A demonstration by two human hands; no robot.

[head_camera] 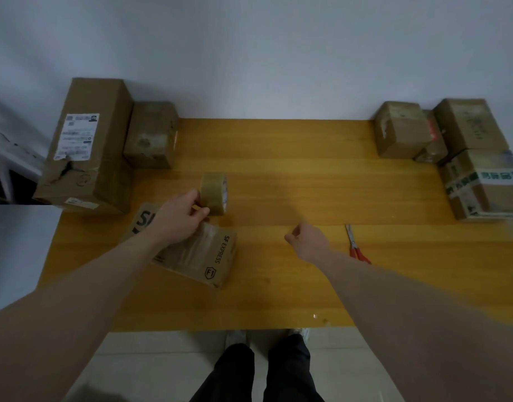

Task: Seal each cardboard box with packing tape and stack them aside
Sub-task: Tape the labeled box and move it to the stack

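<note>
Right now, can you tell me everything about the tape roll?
The tape roll is a thick ring of yellowish-clear packing tape that looks glossy. It stands on its edge on the wooden table, just beyond the SF Express box, with its pale open side facing right. The left hand grips its near left side with thumb and fingers. Nothing else touches it.

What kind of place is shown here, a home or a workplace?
Probably a small parcel-packing spot, though home or workplace is unclear: a wooden table against a plain wall, used cardboard boxes on both sides, a tape roll in the left hand, and scissors.
</note>
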